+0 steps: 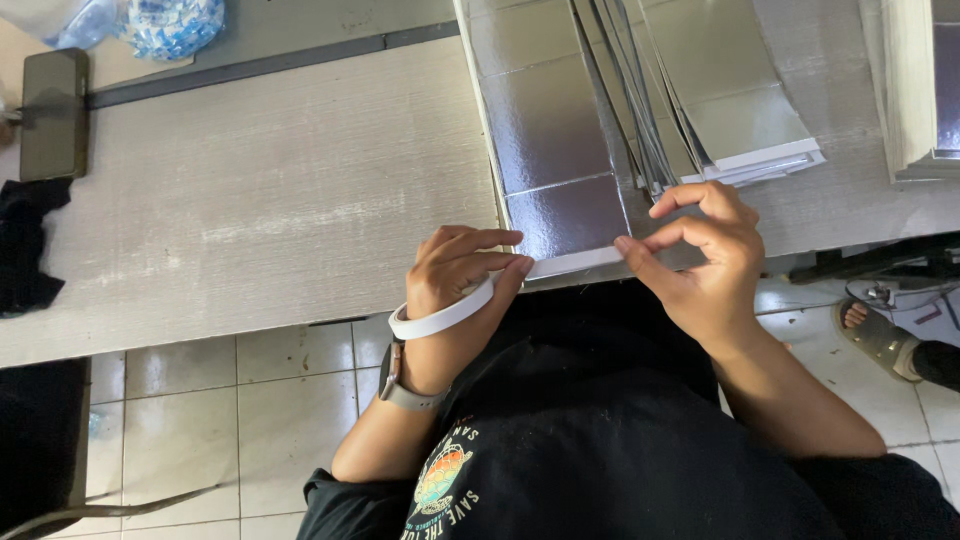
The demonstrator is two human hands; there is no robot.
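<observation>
Pinching the near edge of the long silver foil-faced sheet [560,150], your left hand [462,272] closes its fingers on the white lower border at the edge of the pale wood-grain counter [250,210], a white band looped over its wrist. Your right hand [700,255] curls its thumb and forefinger together at the sheet's near right corner, beside a fanned stack of similar silver sheets [720,110].
</observation>
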